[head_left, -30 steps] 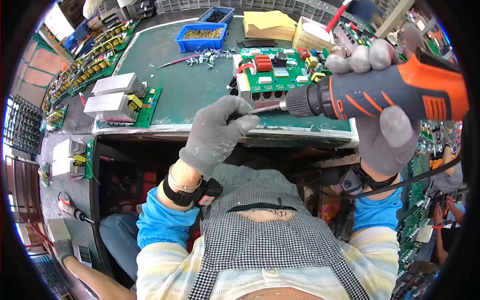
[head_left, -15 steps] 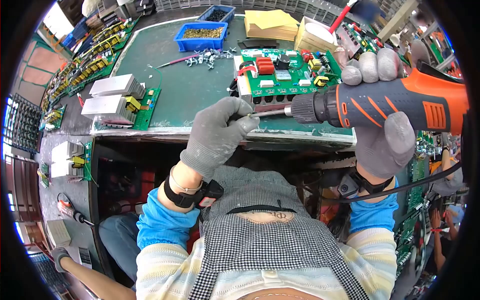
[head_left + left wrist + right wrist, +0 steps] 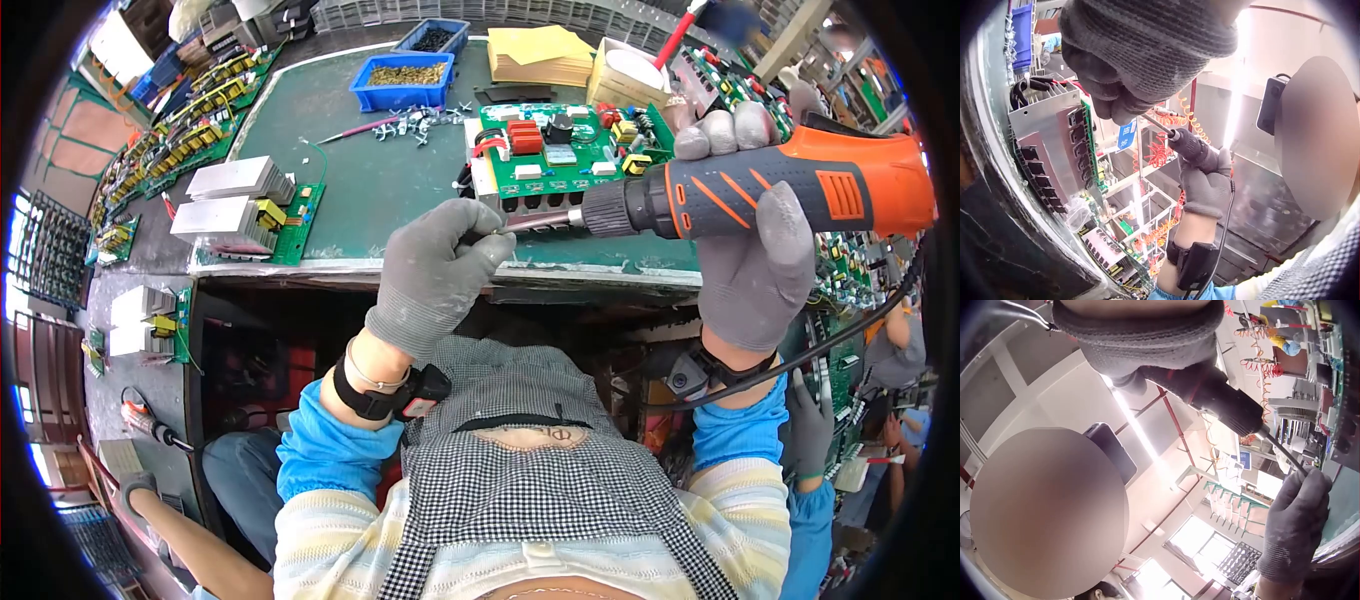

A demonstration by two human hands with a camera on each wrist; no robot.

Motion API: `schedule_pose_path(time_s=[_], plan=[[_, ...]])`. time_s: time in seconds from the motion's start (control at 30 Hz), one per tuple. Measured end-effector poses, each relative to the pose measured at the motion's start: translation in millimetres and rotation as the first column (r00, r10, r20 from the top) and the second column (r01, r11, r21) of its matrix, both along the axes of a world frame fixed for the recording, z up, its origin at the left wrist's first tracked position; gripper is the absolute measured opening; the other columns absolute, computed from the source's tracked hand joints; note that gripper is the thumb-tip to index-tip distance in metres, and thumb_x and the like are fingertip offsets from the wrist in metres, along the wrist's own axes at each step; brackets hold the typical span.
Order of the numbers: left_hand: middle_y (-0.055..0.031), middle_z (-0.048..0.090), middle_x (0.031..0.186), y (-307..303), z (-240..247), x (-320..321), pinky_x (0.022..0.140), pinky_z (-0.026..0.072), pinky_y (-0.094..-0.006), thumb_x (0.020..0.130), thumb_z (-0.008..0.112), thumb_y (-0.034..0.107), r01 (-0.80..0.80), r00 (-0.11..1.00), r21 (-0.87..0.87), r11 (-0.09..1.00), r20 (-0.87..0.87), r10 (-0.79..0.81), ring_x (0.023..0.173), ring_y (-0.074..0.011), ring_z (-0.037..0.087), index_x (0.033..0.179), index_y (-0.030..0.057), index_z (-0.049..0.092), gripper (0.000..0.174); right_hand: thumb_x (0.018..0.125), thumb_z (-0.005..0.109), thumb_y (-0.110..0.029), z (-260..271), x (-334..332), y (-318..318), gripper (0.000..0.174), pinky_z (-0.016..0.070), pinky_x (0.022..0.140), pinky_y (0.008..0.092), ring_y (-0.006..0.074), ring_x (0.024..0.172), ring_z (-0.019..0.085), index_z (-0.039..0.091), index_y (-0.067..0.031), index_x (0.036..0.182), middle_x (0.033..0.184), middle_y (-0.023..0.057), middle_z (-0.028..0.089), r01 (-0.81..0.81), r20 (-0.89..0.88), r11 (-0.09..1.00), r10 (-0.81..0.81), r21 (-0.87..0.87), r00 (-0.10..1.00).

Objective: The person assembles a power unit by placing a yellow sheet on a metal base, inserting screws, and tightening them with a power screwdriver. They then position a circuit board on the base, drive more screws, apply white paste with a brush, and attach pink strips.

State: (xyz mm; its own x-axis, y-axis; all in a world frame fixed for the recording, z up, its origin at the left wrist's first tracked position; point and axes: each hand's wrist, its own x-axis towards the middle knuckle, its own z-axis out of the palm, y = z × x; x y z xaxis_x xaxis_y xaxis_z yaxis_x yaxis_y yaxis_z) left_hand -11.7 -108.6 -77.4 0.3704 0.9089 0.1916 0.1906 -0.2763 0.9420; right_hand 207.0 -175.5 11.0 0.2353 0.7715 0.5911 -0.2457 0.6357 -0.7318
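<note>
My right hand (image 3: 750,275), in a grey glove, grips an orange and dark grey electric screwdriver (image 3: 740,195) held level over the table's front edge. Its steel bit (image 3: 545,221) points left. My gloved left hand (image 3: 430,275) pinches the bit's tip between thumb and forefinger, where a tiny brass-coloured piece shows, mostly hidden by the fingers. In the right wrist view the left hand (image 3: 1294,525) meets the end of the bit. Just behind the bit sits a green circuit board (image 3: 590,150) on a finned metal heat sink (image 3: 1047,144).
Behind are a blue tray (image 3: 360,97) of small brass-coloured parts, loose metal clips (image 3: 420,125), a purple-handled tool (image 3: 350,131) and yellow sheets (image 3: 540,55). Heat-sink boards (image 3: 225,222) stand at left. A black cable (image 3: 840,350) hangs from the driver. Another gloved hand (image 3: 808,430) shows at right.
Both hands keep their hold, with only small shifts of the driver and bit. Another person's gloved hand and blue sleeve have come into view at the right.
</note>
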Motion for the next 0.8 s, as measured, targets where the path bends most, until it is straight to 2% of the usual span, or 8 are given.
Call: schedule_pose_path(time_s=[0.1, 0.3, 0.4, 0.5, 0.53, 0.6, 0.67, 0.8], plan=[[-0.0013, 0.061, 0.077, -2, 0, 2, 0.064, 0.0459, -0.023, 0.083, 0.075, 0.006, -0.061, 0.995, 0.08, 0.995, -0.067, 0.067, 0.069, -0.0058, 0.053, 0.09, 0.0006, 0.065, 0.013, 0.085, 0.067, -0.013, -2, 2, -1, 0.07, 0.0403, 0.109, 0.0463, 0.0242, 0.11, 0.049, 0.032, -0.0065, 0.146, 0.115, 0.0107, 0.046, 0.014, -0.018, 1.0, -0.015, -0.018, 1.0], [-0.0068, 0.064, 0.077, -7, -7, 9, 0.06, 0.0467, -0.0234, 0.081, 0.076, 0.004, -0.162, 0.973, 0.451, 0.878, -0.073, 0.217, 0.064, -0.0096, 0.057, 0.087, 0.0009, 0.064, 0.013, 0.091, 0.065, -0.012, -6, 0, 1, 0.061, 0.0421, 0.108, 0.0483, 0.0249, 0.11, 0.055, 0.035, -0.0034, 0.144, 0.118, 0.0134, 0.05, 0.132, -0.098, 0.99, -0.137, -0.059, 0.986], [-0.0031, 0.063, 0.076, -2, -13, 11, 0.059, 0.0455, -0.0221, 0.079, 0.077, 0.004, -0.187, 0.975, 0.449, 0.874, -0.027, 0.223, 0.062, -0.0076, 0.054, 0.089, 0.001, 0.065, 0.016, 0.091, 0.065, -0.012, -9, -3, 1, 0.059, 0.0419, 0.109, 0.049, 0.0249, 0.11, 0.055, 0.037, -0.0026, 0.142, 0.118, 0.0138, 0.05, 0.167, -0.085, 0.983, -0.173, -0.073, 0.981], [0.0011, 0.063, 0.08, 1, 10, 7, 0.06, 0.0455, -0.0215, 0.077, 0.079, 0.005, -0.132, 0.965, 0.234, 0.963, -0.192, 0.179, 0.064, -0.0055, 0.05, 0.102, 0.0008, 0.065, 0.029, 0.091, 0.065, -0.013, -6, 7, 7, 0.058, 0.0415, 0.109, 0.05, 0.0257, 0.109, 0.055, 0.038, -0.0017, 0.14, 0.117, 0.0145, 0.051, 0.086, -0.237, 0.994, -0.099, -0.067, 0.967], [0.0031, 0.063, 0.087, 8, 19, 5, 0.063, 0.0449, -0.0201, 0.076, 0.079, 0.005, -0.126, 0.977, 0.238, 0.963, -0.139, 0.162, 0.069, -0.0045, 0.048, 0.121, 0.0011, 0.061, 0.049, 0.091, 0.065, -0.013, -5, 15, 10, 0.057, 0.0414, 0.109, 0.0501, 0.026, 0.109, 0.055, 0.038, -0.0015, 0.14, 0.117, 0.0147, 0.051, 0.06, -0.279, 0.998, -0.067, -0.033, 0.958], [0.0011, 0.064, 0.093, 39, 31, -12, 0.067, 0.0456, -0.0202, 0.076, 0.079, 0.007, -0.098, 0.981, 0.17, 0.981, -0.151, 0.124, 0.075, -0.005, 0.051, 0.132, 0.0013, 0.057, 0.061, 0.089, 0.067, -0.013, 4, 21, 16, 0.059, 0.0409, 0.108, 0.0493, 0.0267, 0.108, 0.053, 0.038, -0.0002, 0.139, 0.114, 0.0144, 0.049, 0.156, -0.301, 0.984, -0.123, 0.088, 0.946], [-0.0004, 0.064, 0.096, 85, 53, -24, 0.071, 0.047, -0.0207, 0.075, 0.079, 0.009, -0.097, 0.986, 0.036, 0.995, -0.132, 0.101, 0.079, -0.0066, 0.056, 0.134, 0.0011, 0.056, 0.064, 0.088, 0.069, -0.014, 9, 41, 17, 0.062, 0.0393, 0.11, 0.0481, 0.0262, 0.108, 0.05, 0.037, 0.0013, 0.139, 0.112, 0.014, 0.047, 0.161, -0.316, 0.975, -0.107, 0.15, 0.943], [-0.0038, 0.066, 0.096, 188, 74, -9, 0.08, 0.0494, -0.0256, 0.076, 0.081, 0.021, 0.073, 0.888, -0.008, 0.997, -0.455, -0.069, 0.087, -0.0115, 0.061, 0.128, 0.0006, 0.061, 0.059, 0.086, 0.071, -0.019, 10, 52, 15, 0.067, 0.0367, 0.108, 0.0464, 0.0272, 0.109, 0.048, 0.036, 0.0002, 0.139, 0.114, 0.0152, 0.045, 0.288, -0.299, 0.949, -0.239, 0.129, 0.924]])
